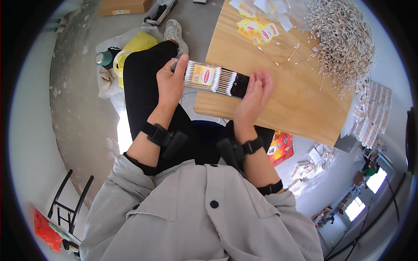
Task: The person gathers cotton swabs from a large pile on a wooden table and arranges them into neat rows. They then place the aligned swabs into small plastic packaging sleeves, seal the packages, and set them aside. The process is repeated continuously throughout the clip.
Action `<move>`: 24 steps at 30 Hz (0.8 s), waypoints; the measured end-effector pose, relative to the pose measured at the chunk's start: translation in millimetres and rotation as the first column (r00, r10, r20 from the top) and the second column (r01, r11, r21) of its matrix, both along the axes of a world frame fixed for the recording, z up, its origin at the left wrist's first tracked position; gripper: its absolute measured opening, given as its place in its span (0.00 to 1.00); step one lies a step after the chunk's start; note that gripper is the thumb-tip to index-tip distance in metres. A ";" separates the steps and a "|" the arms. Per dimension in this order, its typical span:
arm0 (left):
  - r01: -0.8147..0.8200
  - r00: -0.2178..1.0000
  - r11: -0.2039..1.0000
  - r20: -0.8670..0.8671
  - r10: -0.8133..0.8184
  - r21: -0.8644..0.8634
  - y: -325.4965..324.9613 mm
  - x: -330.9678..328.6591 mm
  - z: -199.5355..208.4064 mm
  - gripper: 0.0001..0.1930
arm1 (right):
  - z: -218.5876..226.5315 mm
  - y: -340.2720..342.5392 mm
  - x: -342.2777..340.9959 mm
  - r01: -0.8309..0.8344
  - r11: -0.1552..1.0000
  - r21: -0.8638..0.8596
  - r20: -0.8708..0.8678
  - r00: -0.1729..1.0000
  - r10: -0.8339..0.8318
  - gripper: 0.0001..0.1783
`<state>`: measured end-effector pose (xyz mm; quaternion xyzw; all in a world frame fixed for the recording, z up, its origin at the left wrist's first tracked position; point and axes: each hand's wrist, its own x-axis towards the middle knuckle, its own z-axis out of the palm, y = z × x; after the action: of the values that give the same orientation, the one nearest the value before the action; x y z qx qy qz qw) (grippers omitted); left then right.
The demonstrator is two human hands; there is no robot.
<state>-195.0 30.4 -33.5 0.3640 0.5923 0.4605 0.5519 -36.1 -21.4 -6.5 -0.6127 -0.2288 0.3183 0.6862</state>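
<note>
My left hand (171, 82) is closed on one end of a flat cotton swab box (223, 81), held just above the table's left edge. Its clear part shows a row of white-tipped swabs under a yellow label with a red oval (203, 75). Beyond the label more swabs lie bare-looking, and the far end is black. At that black end my right hand (256, 93) has its fingers curled in, slightly blurred; the fingertips are partly hidden. Several loose cotton swabs (267, 56) lie scattered on the wooden table (287, 95).
A big heap of cotton swabs (342, 43) covers the table's far right. Yellow label cards (257, 32) lie at the back. Stacked swab packs (372, 113) stand past the right edge. On the floor at left are a yellow bag (141, 42) and a bottle (103, 58).
</note>
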 end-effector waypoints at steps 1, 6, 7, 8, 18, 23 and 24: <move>0.000 1.000 1.000 0.008 0.000 -0.005 -0.1 -1.2 -2.7 0.19 | 2.5 -2.5 -4.6 -0.054 0.999 0.004 0.008 0.999 0.054 0.21; 0.007 1.000 1.000 0.006 -0.007 -0.020 0.4 -0.9 0.2 0.19 | 3.7 0.3 -29.7 -0.173 0.985 -0.019 0.043 0.984 0.174 0.24; 0.003 1.000 1.000 0.006 -0.003 -0.020 -0.2 0.3 2.7 0.19 | 3.3 1.4 -32.3 -0.174 0.985 -0.018 0.049 0.983 0.175 0.24; -0.001 1.000 1.000 0.007 0.001 -0.021 0.3 0.1 4.1 0.19 | 3.9 2.6 -34.1 -0.173 0.985 -0.020 0.033 0.984 0.174 0.25; 0.027 0.997 0.999 0.072 -0.025 -0.029 -1.1 -1.9 -6.5 0.18 | 2.5 8.6 -53.5 -0.194 0.981 0.005 -0.028 0.981 0.194 0.26; 0.035 0.997 0.999 0.067 -0.035 -0.004 -1.3 -2.2 -6.5 0.18 | 4.3 11.3 -59.0 -0.234 0.971 -0.044 0.068 0.969 0.237 0.26; 0.037 0.998 0.999 0.058 -0.037 -0.002 -0.9 -3.3 -6.2 0.18 | 2.7 12.2 -56.0 -0.244 0.970 -0.014 0.003 0.970 0.245 0.26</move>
<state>-198.3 29.5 -39.7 0.3607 0.5699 0.4599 0.5776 -92.1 -9.3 -3.8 -0.5851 -0.3020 0.4006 0.6372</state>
